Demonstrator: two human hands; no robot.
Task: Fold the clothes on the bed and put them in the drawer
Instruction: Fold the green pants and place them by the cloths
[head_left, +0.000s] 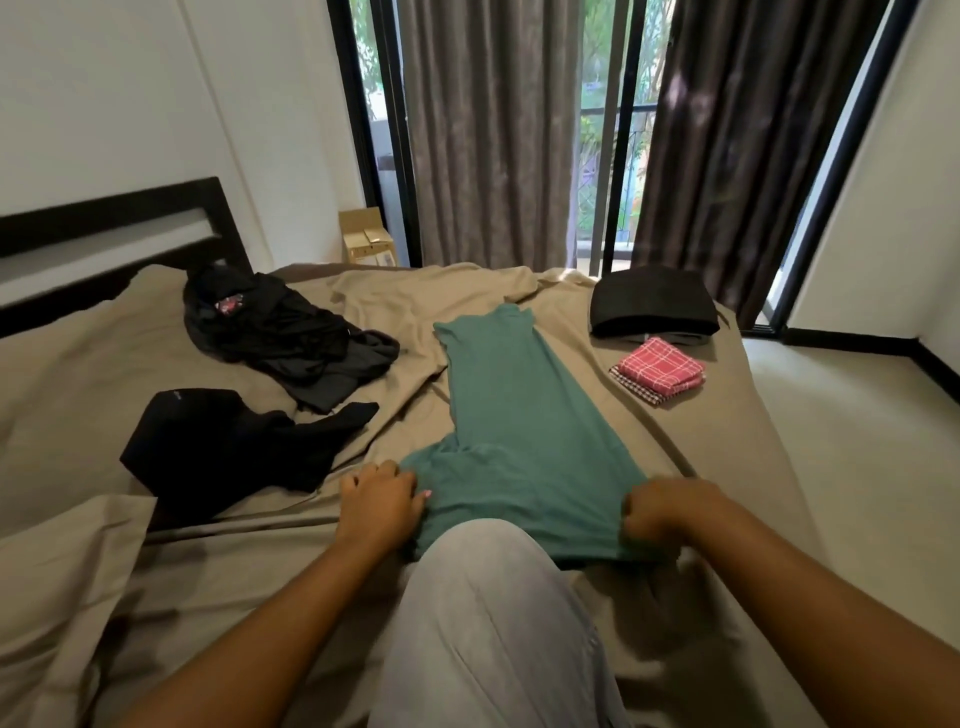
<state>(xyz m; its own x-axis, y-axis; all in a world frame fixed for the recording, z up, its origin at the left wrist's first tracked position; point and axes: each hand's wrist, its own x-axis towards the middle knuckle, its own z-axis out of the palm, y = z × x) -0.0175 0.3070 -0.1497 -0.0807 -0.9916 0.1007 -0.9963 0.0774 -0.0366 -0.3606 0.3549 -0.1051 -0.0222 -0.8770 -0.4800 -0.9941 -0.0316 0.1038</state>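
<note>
From my remote seat I counted one green garment (519, 415), spread lengthwise down the middle of the bed (737, 447). Its near hem was drawn up over the person's knee (483, 597), which was in pale grey trousers. Both hands were on that hem. The left hand (382, 501) had its fingers curled into the left corner, and the right hand (657, 512) was bunched round the right corner, so each was clamped on the cloth.

To the left lay two unfolded black heaps, both apart from the green garment. The far heap (280, 332) showed a small pink patch, and the near heap (223, 452) lay just beside one pillow (57, 582).

To the right I made out two folded lots. One was a black folded garment (654, 304) near the far edge, with a strip of grey showing beneath it. Just in front of it a pink checked cloth (662, 369) rested on a second, darker checked cloth (636, 392).

Beyond the bed stood one cardboard box (366, 239) and two grey curtains (493, 130), with a dark headboard (104, 228) at the left.
</note>
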